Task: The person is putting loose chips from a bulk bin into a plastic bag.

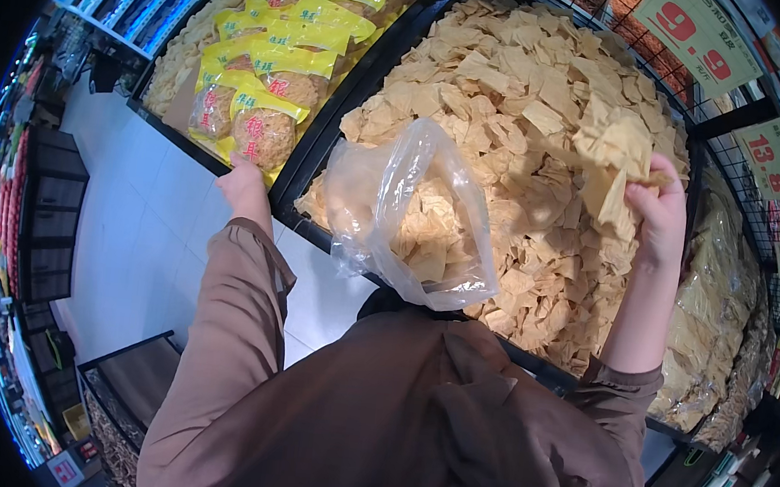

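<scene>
Pinched in my right hand are dried bean curd sheets, raised over the right part of a large heap of the same dried sheets. A clear plastic bag with its mouth open rests on the front of this heap, and some sheets show inside it. Off to the left, my left hand is at the front edge of the neighbouring bin, touching or close to the lowest yellow-topped packet. Its fingertips are partly hidden, so its grip is unclear.
Black bin rims divide the goods. Several yellow packets are stacked at the upper left. Wrapped dried goods fill the right side. Price signs hang on a wire rack. Pale floor tiles and dark shelving are at left.
</scene>
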Motion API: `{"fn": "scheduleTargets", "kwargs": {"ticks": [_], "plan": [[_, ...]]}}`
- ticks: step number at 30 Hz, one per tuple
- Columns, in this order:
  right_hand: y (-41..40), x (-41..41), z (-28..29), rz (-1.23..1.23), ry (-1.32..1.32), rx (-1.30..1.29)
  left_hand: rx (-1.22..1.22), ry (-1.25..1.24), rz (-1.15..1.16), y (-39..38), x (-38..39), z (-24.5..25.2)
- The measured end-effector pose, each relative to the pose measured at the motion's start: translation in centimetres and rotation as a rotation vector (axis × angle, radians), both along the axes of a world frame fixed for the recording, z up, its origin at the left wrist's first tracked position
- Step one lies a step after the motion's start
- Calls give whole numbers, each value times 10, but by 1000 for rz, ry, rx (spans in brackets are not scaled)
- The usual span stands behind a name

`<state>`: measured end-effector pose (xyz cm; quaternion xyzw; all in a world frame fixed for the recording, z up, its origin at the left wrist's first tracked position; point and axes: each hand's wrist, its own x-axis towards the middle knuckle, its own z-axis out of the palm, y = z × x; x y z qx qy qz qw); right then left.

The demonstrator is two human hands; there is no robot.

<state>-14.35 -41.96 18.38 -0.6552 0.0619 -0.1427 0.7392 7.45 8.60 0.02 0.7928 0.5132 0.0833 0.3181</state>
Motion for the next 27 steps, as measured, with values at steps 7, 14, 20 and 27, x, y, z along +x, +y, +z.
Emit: {"fn": "scheduleTargets", "kwargs": {"ticks": [7, 14, 20, 27], "plan": [[91, -28, -28, 293, 317, 339, 9, 66, 16, -9, 1, 9], [154, 10, -87, 156, 180, -218, 34, 48, 43, -7, 6, 1], [175, 22, -84, 239, 208, -274, 22, 66, 34, -9, 2, 6], [198, 9, -92, 165, 78, -624, 33, 80, 23, -4, 5, 0]]}}
